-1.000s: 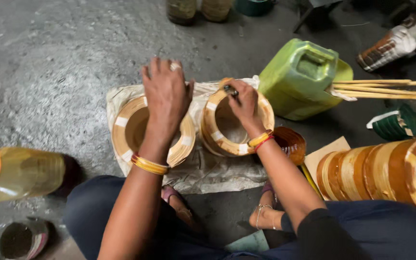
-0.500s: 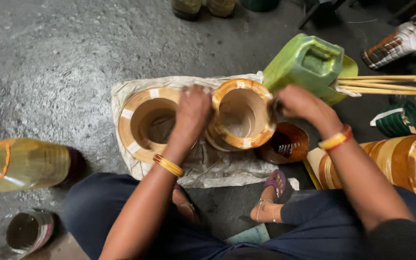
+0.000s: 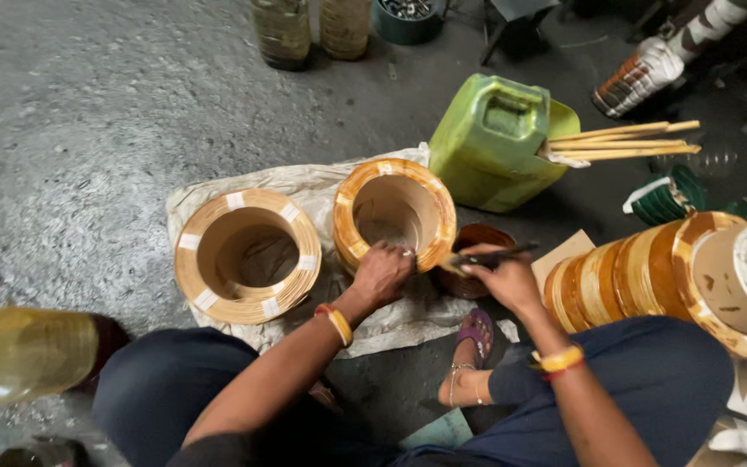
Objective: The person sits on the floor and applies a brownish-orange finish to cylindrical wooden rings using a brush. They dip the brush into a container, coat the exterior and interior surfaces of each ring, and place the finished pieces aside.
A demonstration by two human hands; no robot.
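Two round copper-coloured coils stand on a pale cloth (image 3: 218, 195) on the floor. The left coil (image 3: 247, 256) has white tape patches and stands untouched. My left hand (image 3: 384, 273) grips the near rim of the right coil (image 3: 395, 212). My right hand (image 3: 499, 277) holds a thin dark brush (image 3: 486, 256) by its handle, with the tip over a small brown bowl (image 3: 477, 238) beside that coil.
A green plastic jerrycan (image 3: 494, 138) lies behind the coils with wooden sticks (image 3: 624, 143) across it. A row of finished coils (image 3: 667, 272) lies at the right over my knee. A yellow bottle (image 3: 19, 355) lies at the left. Jars stand at the top edge.
My left hand slid from the left coil's rim to the right coil's near rim. My right hand came down from the jerrycan side to the brown bowl, brush in hand.
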